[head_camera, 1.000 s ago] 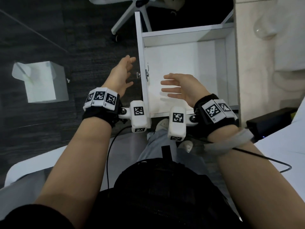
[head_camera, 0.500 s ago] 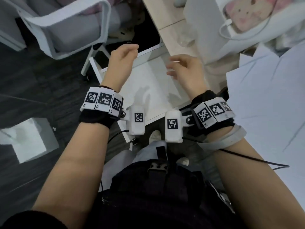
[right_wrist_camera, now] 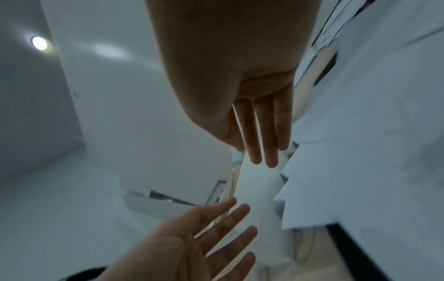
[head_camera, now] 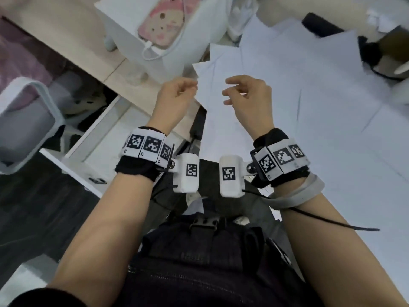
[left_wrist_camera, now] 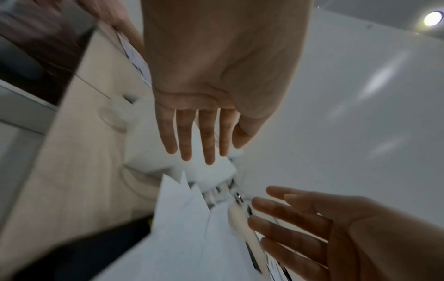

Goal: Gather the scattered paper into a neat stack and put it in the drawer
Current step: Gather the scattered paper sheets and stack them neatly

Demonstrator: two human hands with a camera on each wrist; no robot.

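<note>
White sheets of paper (head_camera: 287, 89) lie spread all over the bench (head_camera: 84, 43), overlapping each other with their corners pointing many ways. Both hands hang in the air over the near edge of the paper and touch none of it. Each grip is loose, with nothing in it. From the wrist views the fingers (left_wrist_camera: 187, 136) of the left hand (head_camera: 174, 96) look straight and close together, and the fingers (right_wrist_camera: 261, 131) of the right hand (head_camera: 247, 96) do too; from the head view they look a bit curled. The two palms face each other with a gap between them. Down to the left, under the bench edge, the white drawer (head_camera: 106, 138) stands pulled open. At the back of the bench a phone in a pink case (head_camera: 161, 23) lies on a white box (head_camera: 124, 25), with a white cable (head_camera: 152, 52) plugged into it. A white chair (head_camera: 28, 120) stands off to the left on the dark floor (head_camera: 33, 213). Both wrists wear bands with black and white square marks.
</note>
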